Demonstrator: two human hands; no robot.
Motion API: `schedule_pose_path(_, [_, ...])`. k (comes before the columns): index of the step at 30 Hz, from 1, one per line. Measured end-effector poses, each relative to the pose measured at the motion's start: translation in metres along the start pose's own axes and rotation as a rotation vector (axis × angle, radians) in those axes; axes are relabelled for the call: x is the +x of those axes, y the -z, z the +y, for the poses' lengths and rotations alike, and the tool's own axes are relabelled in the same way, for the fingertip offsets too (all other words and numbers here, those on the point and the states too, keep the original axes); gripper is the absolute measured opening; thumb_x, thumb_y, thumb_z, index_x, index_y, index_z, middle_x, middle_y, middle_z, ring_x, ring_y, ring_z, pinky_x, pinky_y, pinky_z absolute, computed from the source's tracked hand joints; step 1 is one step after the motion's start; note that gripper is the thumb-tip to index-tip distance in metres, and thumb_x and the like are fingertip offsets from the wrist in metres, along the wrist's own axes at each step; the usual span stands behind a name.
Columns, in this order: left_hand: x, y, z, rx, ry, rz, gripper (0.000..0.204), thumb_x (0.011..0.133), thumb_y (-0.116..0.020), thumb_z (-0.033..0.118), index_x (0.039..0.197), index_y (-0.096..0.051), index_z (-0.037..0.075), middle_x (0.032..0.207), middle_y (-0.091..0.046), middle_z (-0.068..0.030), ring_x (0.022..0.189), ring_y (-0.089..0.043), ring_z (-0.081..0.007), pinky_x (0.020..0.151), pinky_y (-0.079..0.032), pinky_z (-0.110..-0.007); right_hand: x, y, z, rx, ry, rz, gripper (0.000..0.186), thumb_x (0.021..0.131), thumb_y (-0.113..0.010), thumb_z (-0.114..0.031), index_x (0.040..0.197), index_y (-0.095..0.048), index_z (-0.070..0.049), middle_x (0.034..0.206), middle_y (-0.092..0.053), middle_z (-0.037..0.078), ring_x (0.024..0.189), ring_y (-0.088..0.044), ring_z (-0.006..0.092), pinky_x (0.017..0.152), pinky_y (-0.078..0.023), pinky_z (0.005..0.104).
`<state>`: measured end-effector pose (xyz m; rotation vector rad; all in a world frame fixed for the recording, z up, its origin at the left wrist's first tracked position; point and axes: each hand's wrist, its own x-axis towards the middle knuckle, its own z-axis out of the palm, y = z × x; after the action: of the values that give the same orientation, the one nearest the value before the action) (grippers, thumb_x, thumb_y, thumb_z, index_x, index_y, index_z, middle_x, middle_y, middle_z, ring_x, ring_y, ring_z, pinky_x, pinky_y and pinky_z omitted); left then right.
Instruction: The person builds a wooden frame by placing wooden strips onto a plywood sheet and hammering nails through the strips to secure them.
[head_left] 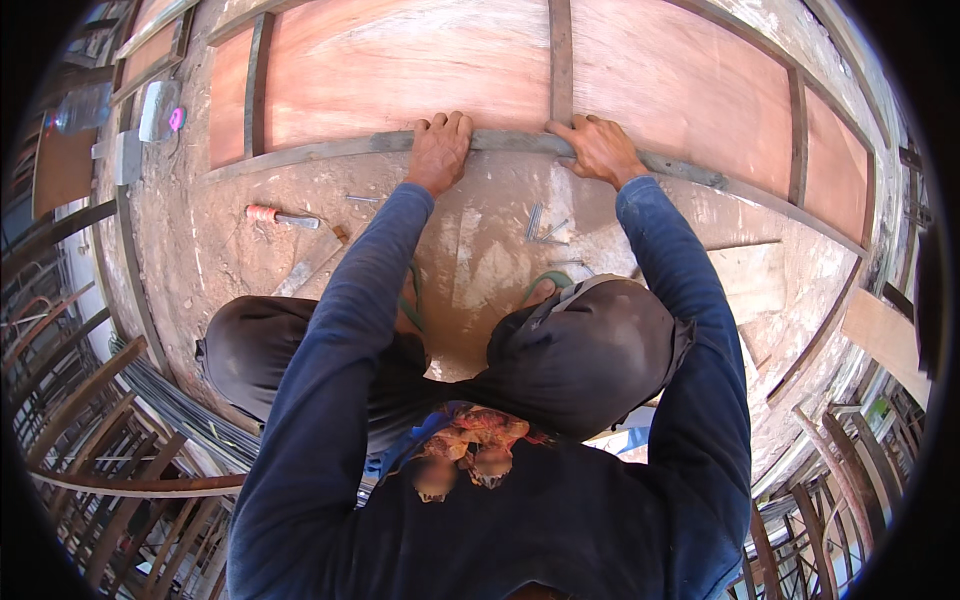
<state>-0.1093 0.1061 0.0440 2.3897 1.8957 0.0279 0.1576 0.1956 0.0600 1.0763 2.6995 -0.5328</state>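
A reddish plywood panel [420,75] framed with grey-brown wooden battens lies on the floor in front of me. Its near edge is a long batten [345,148], which both hands grip. My left hand [438,152] curls its fingers over the top of this batten, left of the middle. Farther right, my right hand [600,150] wraps over the same batten, close to where a cross batten [561,60] meets it; the thumb points left. The undersides of both grips are hidden.
A red-handled tool [283,217] lies on the floor to the left, near a flat strip [308,262]. Several loose nails [535,222] lie between my arms. Clear plastic containers [158,112] stand at the far left. A thin board [750,278] lies at right; long rods [180,395] lie at lower left.
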Motion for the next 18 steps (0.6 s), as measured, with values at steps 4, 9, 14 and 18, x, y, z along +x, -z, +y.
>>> schedule_pose_path(4, [0.001, 0.000, -0.001, 0.065, 0.001, -0.059, 0.024, 0.082, -0.059, 0.009, 0.105, -0.052, 0.008, 0.103, -0.056, -0.0068, 0.099, -0.055, -0.0236, 0.085, -0.040, -0.041, 0.000, 0.004, 0.000, 0.001, 0.008, 0.008, 0.062, 0.071, -0.079, -0.021, 0.128, -0.055, -0.023, 0.099, -0.065, 0.015, 0.093, -0.066, 0.0331, 0.080, -0.054, 0.0448])
schedule_pose_path(9, [-0.011, 0.004, -0.022, -0.011, 0.056, 0.125, 0.035, 0.075, -0.070, 0.014, 0.105, -0.052, 0.007, 0.097, -0.055, -0.0096, 0.097, -0.055, -0.0285, 0.086, -0.040, -0.045, -0.002, 0.007, 0.001, 0.002, -0.020, -0.017, 0.059, 0.072, -0.078, -0.020, 0.126, -0.056, -0.023, 0.101, -0.065, 0.015, 0.094, -0.066, 0.0336, 0.079, -0.055, 0.0447])
schedule_pose_path(14, [-0.024, -0.003, -0.061, -0.008, -0.023, -0.015, 0.029, 0.075, -0.067, 0.010, 0.099, -0.051, 0.005, 0.096, -0.055, -0.0123, 0.094, -0.054, -0.0317, 0.081, -0.043, -0.043, -0.001, -0.002, 0.004, 0.002, 0.006, 0.037, 0.059, 0.072, -0.078, -0.018, 0.126, -0.056, -0.024, 0.100, -0.065, 0.014, 0.093, -0.067, 0.0332, 0.078, -0.054, 0.0441])
schedule_pose_path(18, [-0.024, -0.003, -0.055, 0.069, -0.005, 0.001, 0.010, 0.082, -0.051, 0.004, 0.093, -0.051, 0.006, 0.096, -0.056, -0.0121, 0.094, -0.055, -0.0294, 0.083, -0.044, -0.041, -0.003, -0.003, 0.002, -0.005, 0.034, 0.078, 0.059, 0.072, -0.080, -0.023, 0.126, -0.056, -0.023, 0.099, -0.065, 0.015, 0.089, -0.067, 0.0332, 0.076, -0.054, 0.0438])
